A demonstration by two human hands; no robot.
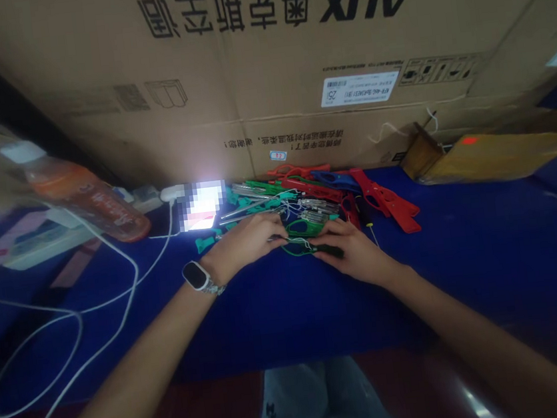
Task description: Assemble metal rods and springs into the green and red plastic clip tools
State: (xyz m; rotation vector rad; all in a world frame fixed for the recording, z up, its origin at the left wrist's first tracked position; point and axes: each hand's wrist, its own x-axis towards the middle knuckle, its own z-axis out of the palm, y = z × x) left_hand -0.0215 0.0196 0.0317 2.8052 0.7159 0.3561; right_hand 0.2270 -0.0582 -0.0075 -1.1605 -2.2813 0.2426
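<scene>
My left hand (261,234), with a watch on its wrist, is closed in a pinch at the end of a thin white string (299,240). Facing it, my right hand (351,248) is closed around the dark green grip (331,250) of what looks like a green plastic toy gun. A thin green loop (296,250) shows between the hands, below the string. Just behind lies a pile of toy guns: red (306,189), blue (338,180) and green (303,227), with silvery barrels and loose strings among them. My fingers partly hide the held piece.
A lit phone (202,205) stands left of the pile, its white cable (135,272) looping over the blue tabletop (271,317). Farther left leans an orange drink bottle (89,197). A large cardboard box (261,56) walls off the back. Right are a yellow packet (503,153) and a screwdriver (365,209).
</scene>
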